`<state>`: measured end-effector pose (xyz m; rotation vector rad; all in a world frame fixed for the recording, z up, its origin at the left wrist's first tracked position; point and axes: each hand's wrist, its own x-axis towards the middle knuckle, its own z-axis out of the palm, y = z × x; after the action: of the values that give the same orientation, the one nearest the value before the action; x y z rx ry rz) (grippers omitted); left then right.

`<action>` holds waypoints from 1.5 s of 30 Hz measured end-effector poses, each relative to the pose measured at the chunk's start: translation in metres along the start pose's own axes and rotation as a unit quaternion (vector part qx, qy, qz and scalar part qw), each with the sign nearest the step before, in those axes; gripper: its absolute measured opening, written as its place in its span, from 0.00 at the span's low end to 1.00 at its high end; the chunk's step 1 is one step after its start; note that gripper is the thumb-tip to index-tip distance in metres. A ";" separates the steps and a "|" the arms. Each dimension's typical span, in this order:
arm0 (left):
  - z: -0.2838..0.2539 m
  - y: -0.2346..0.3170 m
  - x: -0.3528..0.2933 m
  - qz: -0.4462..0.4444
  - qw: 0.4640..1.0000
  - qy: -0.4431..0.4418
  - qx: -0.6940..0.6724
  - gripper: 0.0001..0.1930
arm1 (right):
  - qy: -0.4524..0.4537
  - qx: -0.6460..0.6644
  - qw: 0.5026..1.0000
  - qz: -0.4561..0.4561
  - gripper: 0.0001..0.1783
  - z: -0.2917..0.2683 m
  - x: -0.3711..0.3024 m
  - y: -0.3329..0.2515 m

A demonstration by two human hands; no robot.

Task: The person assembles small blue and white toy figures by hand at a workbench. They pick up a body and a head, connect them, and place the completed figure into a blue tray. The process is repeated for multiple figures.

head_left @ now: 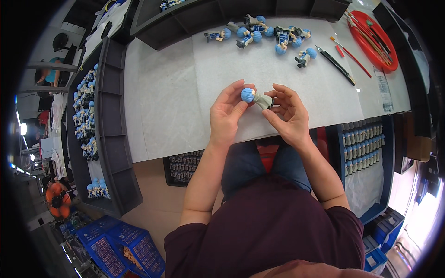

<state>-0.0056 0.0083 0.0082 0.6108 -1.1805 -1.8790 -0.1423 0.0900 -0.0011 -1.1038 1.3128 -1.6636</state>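
Between my two hands, over the near edge of the white-covered table (pixel 162 92), is a small figurine (pixel 262 100) with blue hair and a pale grey-green coat. It lies sideways, head to the left and dark feet to the right. My left hand (pixel 228 111) pinches the head end between thumb and fingers. Around the foot end curl the fingers and thumb of my right hand (pixel 291 113). Farther back on the table lies a loose group of similar blue-haired figurines (pixel 250 39), with one figurine (pixel 306 57) apart at the right.
A craft knife (pixel 336 65) and a paintbrush (pixel 352 58) lie at the right, near a red tray (pixel 391 65) of brushes. Dark crates of figurines stand at the left (pixel 109 116) and back (pixel 194 28). Another crate (pixel 389 162) at the lower right holds rows of figurines.
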 end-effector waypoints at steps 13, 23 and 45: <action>-0.008 -0.001 -0.003 0.008 0.999 0.005 0.032 0.14 | 0.016 -0.003 1.000 -0.024 0.26 0.007 -0.001 -0.001; -0.005 -0.012 -0.002 0.038 0.996 -0.060 0.055 0.14 | 0.124 -0.139 0.966 -0.179 0.17 -0.031 -0.007 -0.009; 0.006 -0.012 0.001 -0.014 0.968 0.013 0.250 0.12 | 0.737 -0.360 0.520 0.238 0.13 -0.524 -0.275 0.119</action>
<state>-0.0147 0.0135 -0.0005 0.9236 -1.6511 -1.5870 -0.5271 0.4988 -0.2241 0.8710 3.1215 -1.3670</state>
